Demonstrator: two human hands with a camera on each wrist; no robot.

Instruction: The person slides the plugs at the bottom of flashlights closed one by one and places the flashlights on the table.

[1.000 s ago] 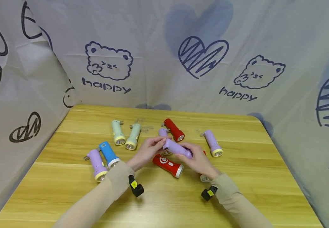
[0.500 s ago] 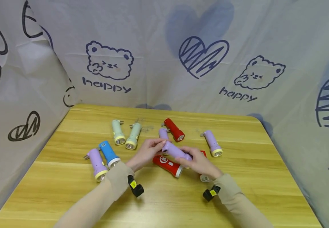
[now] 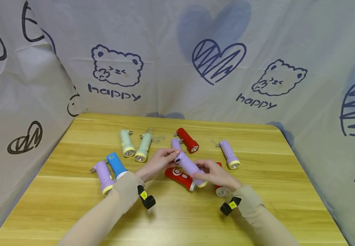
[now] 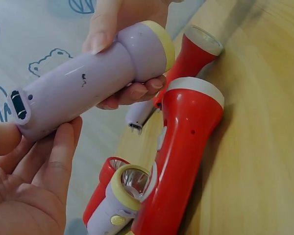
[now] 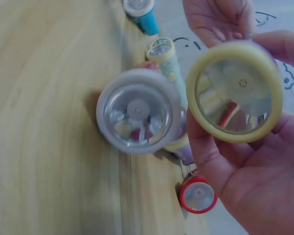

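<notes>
Cloth wall (image 3: 168, 20): It stands at the back, toward twelve o'clock, with bears, hearts and "happy" drawn on it.
Desk (image 3: 183, 218): It is made of wood and carries the torches that lie down. Picture a clock on it, with the held purple torch in the middle, seen from the head.
Left hand (image 3: 156, 163): Its fingers pinch the tail end of the torch, maybe to keep that end up and steady.
Right hand (image 3: 215, 174): Its fingers curl round the torch near the lamp end, likely because that end is fat and heavy.
Big red torch (image 3: 175, 174): It lies at eight o'clock, just below the hands.
Held purple torch (image 3: 189, 166): It is up in the air between both hands. Its tail points toward ten o'clock and its lamp toward five, so the tail's tip shows.
Other torches: A blue torch (image 3: 115, 162) and a left purple torch (image 3: 103, 175) lie near nine o'clock. Two green torches (image 3: 144, 145) are near ten, a back red torch (image 3: 187, 139) at twelve.
Yellow rim (image 4: 162, 46): It goes round the lamp of the held torch.
Dark slot (image 4: 18, 104): It sits at the tail, facing the left wrist camera.
</notes>
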